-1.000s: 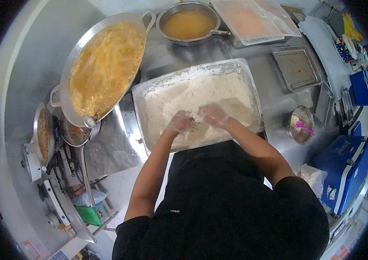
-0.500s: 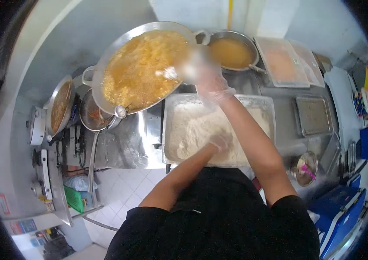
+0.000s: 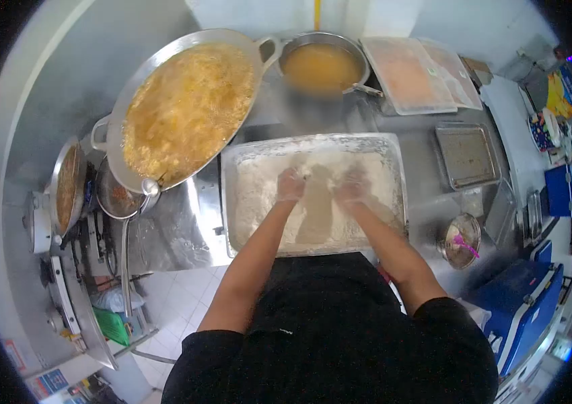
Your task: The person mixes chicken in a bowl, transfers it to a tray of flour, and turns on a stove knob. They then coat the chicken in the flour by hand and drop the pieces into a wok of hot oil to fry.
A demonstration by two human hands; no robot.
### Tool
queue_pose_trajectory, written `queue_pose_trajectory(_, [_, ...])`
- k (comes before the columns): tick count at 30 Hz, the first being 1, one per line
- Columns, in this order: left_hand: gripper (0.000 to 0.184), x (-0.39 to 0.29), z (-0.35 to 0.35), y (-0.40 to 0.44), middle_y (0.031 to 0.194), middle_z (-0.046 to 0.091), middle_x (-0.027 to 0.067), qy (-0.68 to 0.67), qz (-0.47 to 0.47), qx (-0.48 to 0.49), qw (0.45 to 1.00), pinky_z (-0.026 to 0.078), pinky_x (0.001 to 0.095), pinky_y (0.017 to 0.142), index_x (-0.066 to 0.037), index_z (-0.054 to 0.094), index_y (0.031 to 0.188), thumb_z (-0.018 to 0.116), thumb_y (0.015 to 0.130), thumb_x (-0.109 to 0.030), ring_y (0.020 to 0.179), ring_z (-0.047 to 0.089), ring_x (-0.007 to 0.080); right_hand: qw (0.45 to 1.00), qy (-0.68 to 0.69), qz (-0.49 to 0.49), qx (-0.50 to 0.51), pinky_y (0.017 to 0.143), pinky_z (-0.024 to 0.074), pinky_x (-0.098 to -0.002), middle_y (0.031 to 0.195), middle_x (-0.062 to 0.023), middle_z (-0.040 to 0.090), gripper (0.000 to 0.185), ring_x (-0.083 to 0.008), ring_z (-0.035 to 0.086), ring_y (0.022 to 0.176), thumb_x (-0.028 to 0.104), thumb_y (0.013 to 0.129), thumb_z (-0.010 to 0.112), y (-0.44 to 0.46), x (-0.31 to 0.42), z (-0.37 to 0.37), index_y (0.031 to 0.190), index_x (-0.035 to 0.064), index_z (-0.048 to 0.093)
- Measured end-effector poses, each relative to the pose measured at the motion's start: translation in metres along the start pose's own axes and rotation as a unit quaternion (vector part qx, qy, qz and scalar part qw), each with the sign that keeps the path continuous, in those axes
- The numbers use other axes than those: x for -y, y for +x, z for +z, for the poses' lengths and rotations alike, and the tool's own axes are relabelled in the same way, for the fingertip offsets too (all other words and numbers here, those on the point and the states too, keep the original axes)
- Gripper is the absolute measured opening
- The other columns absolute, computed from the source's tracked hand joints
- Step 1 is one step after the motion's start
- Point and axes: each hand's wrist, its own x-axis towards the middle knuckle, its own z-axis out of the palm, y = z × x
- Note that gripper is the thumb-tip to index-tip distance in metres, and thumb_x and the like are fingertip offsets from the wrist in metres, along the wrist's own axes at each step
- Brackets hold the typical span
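Observation:
A rectangular metal tray (image 3: 399, 202) holds a bed of pale flour (image 3: 259, 215). Inside it, on the left of centre, my left hand (image 3: 291, 185) touches the flour, its fingers partly sunk and hard to make out. Some way to its right, my right hand (image 3: 352, 186) is also down in the flour, smeared by motion. Both hands seem to wear thin clear gloves dusted white. Whether either hand grips anything under the flour is hidden. A darker, scraped patch lies between them.
Left of the tray, a large wok (image 3: 119, 101) is full of bubbling oil with food frying. A strainer (image 3: 126, 249) and a pot of brownish liquid (image 3: 323, 67) are nearby. Lidded containers (image 3: 410, 77), a shallow tray (image 3: 468, 156) and a bowl (image 3: 461, 241) stand right.
My right hand has come back from beside the wok, down into the flour. My left hand has shifted left and farther from my body. The view has turned slightly right.

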Motion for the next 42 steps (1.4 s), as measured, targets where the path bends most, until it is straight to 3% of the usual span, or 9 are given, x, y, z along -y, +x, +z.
queue_pose_trajectory(4, [0.051, 0.013, 0.022, 0.031, 0.113, 0.060, 0.0198, 0.038, -0.001, 0.031, 0.999, 0.041, 0.0396, 0.097, -0.004, 0.061, 0.112, 0.065, 0.076, -0.040, 0.108, 0.056, 0.0312, 0.953, -0.213, -0.210, 0.049, 0.111, 0.0208, -0.0444, 0.146, -0.0318, 0.013, 0.079, -0.0445, 0.015, 0.137, 0.032, 0.077, 0.061, -0.011, 0.030, 0.012, 0.139, -0.0040, 0.028])
queue_pose_trajectory(7, [0.034, 0.065, 0.067, 0.036, 0.109, 0.061, 0.0192, 0.197, 0.266, -0.159, 0.930, 0.045, 0.0403, 0.090, -0.010, 0.062, 0.110, 0.056, 0.084, -0.030, 0.103, 0.058, 0.0334, 0.920, -0.173, -0.305, 0.174, 0.109, 0.0276, -0.0430, 0.142, -0.0324, 0.023, 0.074, -0.0432, 0.021, 0.135, 0.029, 0.075, 0.061, -0.014, -0.004, 0.036, 0.137, -0.0008, 0.034])
queue_pose_trajectory(10, [0.034, -0.031, -0.021, -0.009, 0.114, 0.060, 0.0168, 0.195, 0.149, 0.336, 0.909, 0.044, 0.0394, 0.091, -0.014, 0.061, 0.116, 0.051, 0.087, -0.028, 0.104, 0.058, 0.0324, 0.883, -0.127, -0.257, 0.373, 0.107, 0.0316, -0.0428, 0.136, -0.0314, 0.036, 0.071, -0.0401, 0.032, 0.130, 0.025, 0.074, 0.062, -0.040, -0.001, -0.070, 0.135, -0.0003, 0.037])
queue_pose_trajectory(14, [0.044, -0.005, 0.001, -0.047, 0.117, 0.059, 0.0169, 0.048, 0.112, 0.468, 0.875, 0.045, 0.0349, 0.089, -0.011, 0.050, 0.127, 0.054, 0.086, -0.028, 0.102, 0.059, 0.0279, 0.939, -0.026, -0.068, 0.335, 0.104, 0.0347, -0.0423, 0.128, -0.0283, 0.047, 0.069, -0.0371, 0.045, 0.122, 0.023, 0.074, 0.063, -0.069, -0.026, -0.067, 0.133, -0.0008, 0.039])
queue_pose_trajectory(22, [0.033, 0.025, -0.004, -0.044, 0.106, 0.063, 0.0143, -0.078, 0.114, 0.325, 0.936, 0.047, 0.0350, 0.083, -0.008, 0.060, 0.113, 0.054, 0.084, -0.022, 0.095, 0.060, 0.0266, 0.971, 0.057, -0.114, 0.200, 0.094, 0.0421, -0.0437, 0.122, -0.0278, 0.052, 0.064, -0.0380, 0.052, 0.113, 0.022, 0.074, 0.063, -0.046, -0.010, -0.056, 0.131, -0.0002, 0.043])
queue_pose_trajectory(27, [0.032, -0.014, -0.056, -0.027, 0.106, 0.063, 0.0160, 0.238, 0.300, 0.262, 0.886, 0.047, 0.0363, 0.083, -0.008, 0.061, 0.111, 0.057, 0.082, -0.022, 0.097, 0.060, 0.0299, 0.940, -0.141, -0.090, 0.297, 0.087, 0.0465, -0.0456, 0.106, -0.0257, 0.061, 0.047, -0.0391, 0.059, 0.100, 0.018, 0.077, 0.056, -0.050, 0.017, -0.125, 0.122, 0.0041, 0.054])
queue_pose_trajectory(30, [0.032, -0.008, -0.059, -0.025, 0.106, 0.063, 0.0161, 0.175, 0.286, 0.251, 0.908, 0.045, 0.0374, 0.087, -0.009, 0.062, 0.110, 0.056, 0.082, -0.023, 0.099, 0.059, 0.0310, 0.977, 0.029, -0.200, 0.063, 0.083, 0.0483, -0.0464, 0.098, -0.0245, 0.064, 0.038, -0.0383, 0.062, 0.094, 0.016, 0.078, 0.051, -0.049, -0.001, -0.079, 0.115, 0.0071, 0.059])
queue_pose_trajectory(36, [0.033, -0.004, -0.052, -0.031, 0.108, 0.063, 0.0163, 0.334, 0.282, 0.288, 0.852, 0.043, 0.0370, 0.092, -0.011, 0.062, 0.112, 0.052, 0.083, -0.024, 0.104, 0.058, 0.0286, 0.921, -0.133, -0.269, 0.248, 0.079, 0.0484, -0.0478, 0.090, -0.0233, 0.064, 0.036, -0.0394, 0.062, 0.086, 0.011, 0.074, 0.054, -0.052, -0.007, -0.034, 0.109, 0.0046, 0.060])
queue_pose_trajectory(42, [0.031, 0.046, -0.027, -0.035, 0.105, 0.064, 0.0163, 0.266, 0.299, 0.194, 0.896, 0.043, 0.0397, 0.090, -0.009, 0.064, 0.107, 0.048, 0.085, -0.023, 0.102, 0.058, 0.0313, 0.915, 0.043, -0.372, 0.149, 0.077, 0.0484, -0.0468, 0.083, -0.0235, 0.063, 0.031, -0.0379, 0.062, 0.082, 0.010, 0.073, 0.054, -0.044, -0.033, -0.025, 0.102, -0.0015, 0.060])
